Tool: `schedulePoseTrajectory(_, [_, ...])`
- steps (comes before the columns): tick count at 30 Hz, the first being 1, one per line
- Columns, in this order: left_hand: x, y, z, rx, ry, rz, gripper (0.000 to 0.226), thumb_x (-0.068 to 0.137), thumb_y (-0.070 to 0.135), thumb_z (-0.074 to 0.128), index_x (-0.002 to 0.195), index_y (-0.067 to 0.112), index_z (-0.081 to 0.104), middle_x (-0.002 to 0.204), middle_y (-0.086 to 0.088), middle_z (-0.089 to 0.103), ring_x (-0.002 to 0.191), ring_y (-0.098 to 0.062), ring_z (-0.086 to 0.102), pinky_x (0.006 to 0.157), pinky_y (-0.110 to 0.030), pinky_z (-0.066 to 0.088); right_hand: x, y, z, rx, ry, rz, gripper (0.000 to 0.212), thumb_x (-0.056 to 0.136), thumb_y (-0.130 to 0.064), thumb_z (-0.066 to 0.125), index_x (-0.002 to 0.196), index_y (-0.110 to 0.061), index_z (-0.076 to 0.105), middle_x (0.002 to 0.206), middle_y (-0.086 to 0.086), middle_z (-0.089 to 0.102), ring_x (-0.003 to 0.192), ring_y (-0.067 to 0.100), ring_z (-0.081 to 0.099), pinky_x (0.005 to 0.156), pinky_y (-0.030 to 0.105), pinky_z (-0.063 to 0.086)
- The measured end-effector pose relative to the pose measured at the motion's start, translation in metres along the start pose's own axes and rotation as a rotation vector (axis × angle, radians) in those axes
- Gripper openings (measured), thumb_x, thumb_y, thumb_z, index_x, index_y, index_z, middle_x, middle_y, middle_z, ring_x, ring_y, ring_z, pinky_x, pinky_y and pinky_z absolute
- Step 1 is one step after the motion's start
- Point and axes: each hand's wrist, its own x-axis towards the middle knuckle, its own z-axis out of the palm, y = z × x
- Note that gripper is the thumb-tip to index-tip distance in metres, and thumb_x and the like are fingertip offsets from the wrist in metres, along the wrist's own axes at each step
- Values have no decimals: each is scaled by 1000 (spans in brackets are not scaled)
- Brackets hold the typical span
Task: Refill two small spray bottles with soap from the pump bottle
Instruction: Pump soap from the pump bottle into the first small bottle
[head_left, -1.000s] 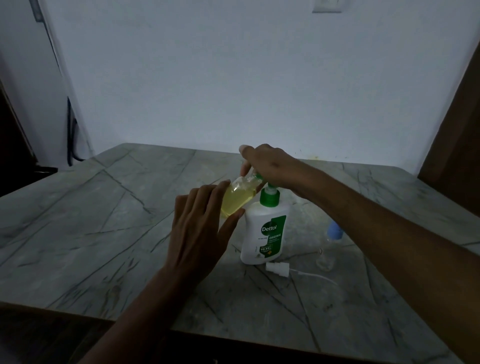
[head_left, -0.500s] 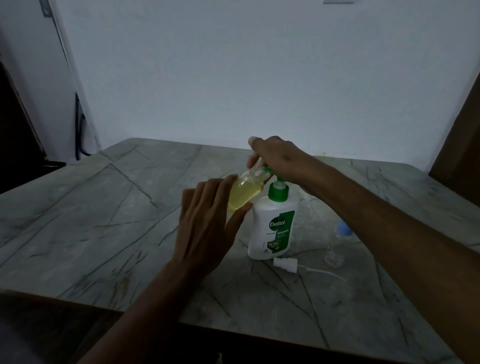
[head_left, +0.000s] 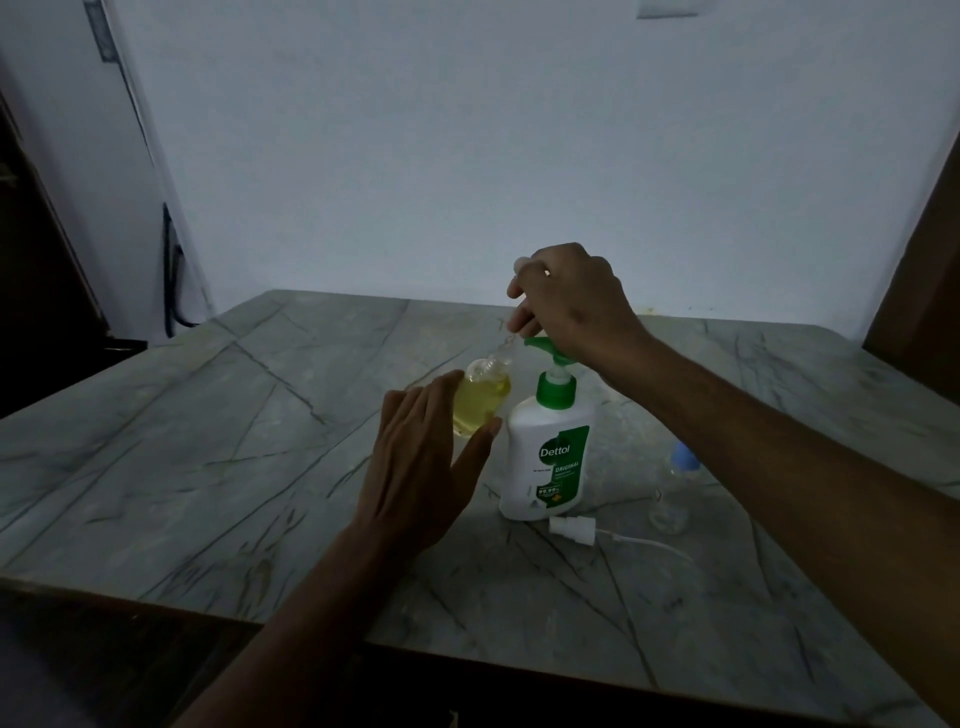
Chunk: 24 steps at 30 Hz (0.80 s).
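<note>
Two hands at work beside pump bottle (head_left: 545, 457), which stands upright on stone table (head_left: 208, 441). Left hand (head_left: 421, 467): fingers and thumb pinch small bottle of yellow soap (head_left: 480, 397), tilted, mouth near green pump spout. Right hand (head_left: 566, 301): above pump head, fingers curled; hold unclear. Loose spray top (head_left: 571, 530) with tube lies just before pump bottle. Second small bottle, blue cap (head_left: 675, 483), right of it, partly behind right forearm.
</note>
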Motion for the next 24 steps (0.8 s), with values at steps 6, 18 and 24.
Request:
schedulePoseTrajectory(6, [0,3,-4,-127,-36,-81,44,97,43,64,119,5,61,96,0,64,76,-5,44,74,-24,37,0,-1,-2,12,122,-45,37,103,-30,44,88,-7,70,66,-3,74,61,10,72,80,43,62])
schedulePoseTrajectory(18, [-1,-8,-4,-166,-99,-187,53,95,64,52,120,17,52,107,-6,68,91,-23,66,78,-51,58,-19,-9,-21,68,343,-172,30,101,-19,42,90,-13,69,71,-7,71,63,1,69,68,36,62])
schedulePoseTrajectory(24, [-1,-5,-8,-164,-109,-198,42,96,60,56,114,22,49,103,-3,69,90,-25,68,81,-50,57,-95,6,-77,118,440,-240,24,102,-10,46,97,-8,70,82,-4,73,78,7,73,72,31,60])
